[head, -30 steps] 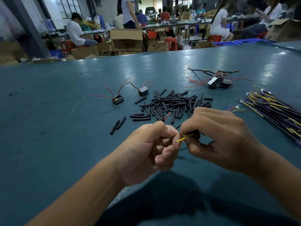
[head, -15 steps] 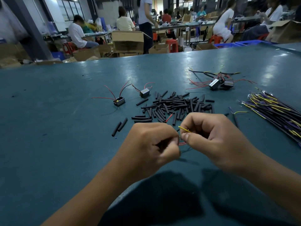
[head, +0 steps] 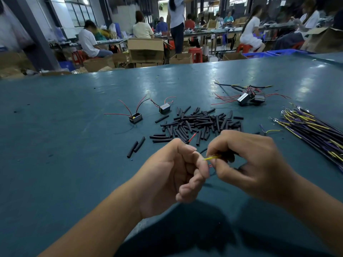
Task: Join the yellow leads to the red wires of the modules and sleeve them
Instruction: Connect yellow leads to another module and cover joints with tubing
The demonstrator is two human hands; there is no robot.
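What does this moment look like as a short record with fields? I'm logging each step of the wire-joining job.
left hand: fingers curled, red wire beside them
right hand: pinches yellow lead
sleeves: black tube pile on table
loose modules: two, red wires free
far group: modules
lead bundle: at right

Light fell from overhead, pooling in pale glare on the glossy teal tabletop (head: pixel 185 78) towards its far edge. Dark shadow lay along the near edge. Wide-angle distortion bowed the edges, and the distant workers looked soft.
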